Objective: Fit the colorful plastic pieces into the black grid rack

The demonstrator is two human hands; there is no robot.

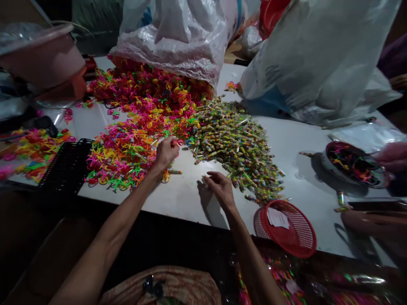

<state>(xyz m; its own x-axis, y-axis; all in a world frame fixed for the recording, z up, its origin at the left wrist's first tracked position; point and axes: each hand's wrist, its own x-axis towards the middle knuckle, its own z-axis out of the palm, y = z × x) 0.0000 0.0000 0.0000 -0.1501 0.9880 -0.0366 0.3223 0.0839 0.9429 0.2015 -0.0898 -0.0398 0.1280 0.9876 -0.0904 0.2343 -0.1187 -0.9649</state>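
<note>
My left hand (165, 153) reaches into the near edge of a big heap of small bright plastic toys (136, 123), fingers curled in a pinch on a pink piece. My right hand (220, 188) rests on the white table (187, 199) close to a heap of small wrapped candies (233, 142). Its fingers are bent and drawn together; what they hold, if anything, is too small to make out.
A red mesh basket (291, 231) with a paper slip sits at the table's near edge. A black tray (65, 167) lies left. Large plastic bags (311, 55) stand behind. Another person's hand (392, 156) holds a bowl of toys (352, 163) at right.
</note>
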